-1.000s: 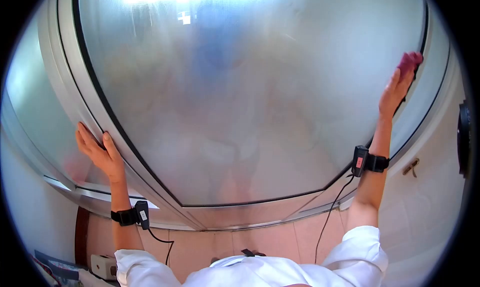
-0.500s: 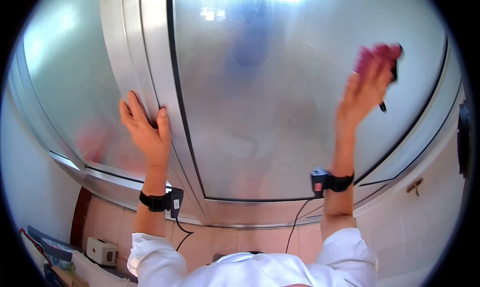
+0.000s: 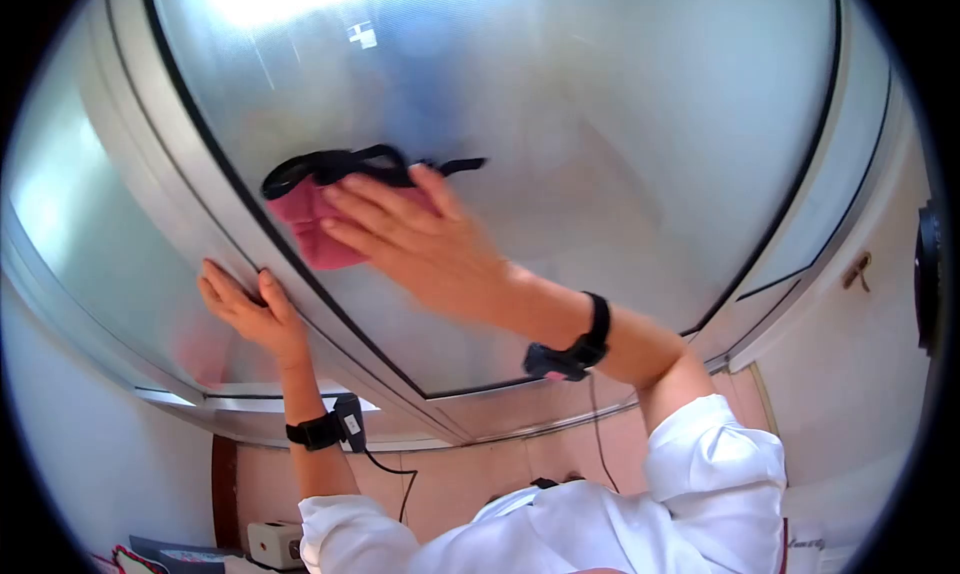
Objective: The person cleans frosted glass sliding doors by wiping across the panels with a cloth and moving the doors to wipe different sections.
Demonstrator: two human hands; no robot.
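Observation:
My right hand [image 3: 425,249] presses a pink cloth with black trim [image 3: 330,236] against the frosted glass panel [image 3: 620,174], near the panel's left edge. Its fingers lie extended over the cloth, and a black strap sticks out to the right of it. My left hand [image 3: 258,314] rests on the upright metal frame [image 3: 190,164], lower and to the left, with its fingers apart and nothing held in them. Each wrist wears a black band with a small cabled box.
A wall on the right carries a metal fitting [image 3: 857,271] and a dark round object [image 3: 928,274]. At the lower left, a small white stool [image 3: 275,542] stands on the pink tiled floor [image 3: 450,479]. A blurred blue shape shows through the glass.
My right hand has swept the pink cloth from the upper right of the glass to its left side. My left hand stays on the frame, while the head view has shifted and tilted.

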